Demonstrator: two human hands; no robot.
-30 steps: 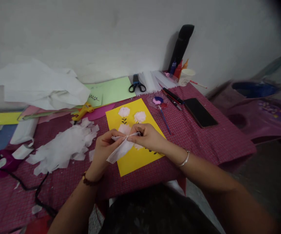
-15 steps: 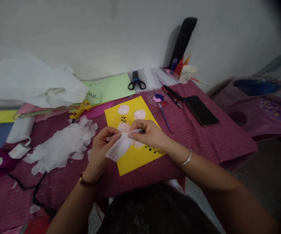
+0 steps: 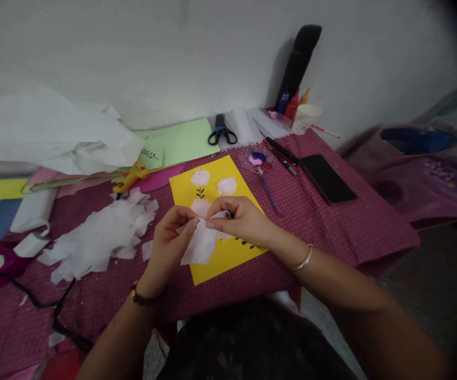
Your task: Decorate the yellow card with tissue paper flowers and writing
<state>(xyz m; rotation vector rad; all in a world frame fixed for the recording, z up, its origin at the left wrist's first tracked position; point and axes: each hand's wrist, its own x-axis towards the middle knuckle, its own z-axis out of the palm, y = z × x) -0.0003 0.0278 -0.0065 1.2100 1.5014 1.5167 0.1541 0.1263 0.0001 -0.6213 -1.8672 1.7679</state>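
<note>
A piece of white tissue paper is pinched between my two hands, its loose end hanging down. My left hand grips it from the left with thumb and fingertips; my right hand pinches the gathered part from the right. Beneath them lies a yellow sheet bearing pale pink tissue flowers and dark painted leaves. My hands hide part of the sheet's middle. To the left is a pile of cut white tissue pieces.
A yellow glue gun lies behind the pile. Scissors, a paint palette, a paintbrush and a phone are beyond and right. Paint bottles and a paper cup stand near the wall. A black cord runs at left.
The tissue's hanging end has swung to the right and now points more straight down. My fingers have shifted slightly at the gathered part, staying closed on it.
</note>
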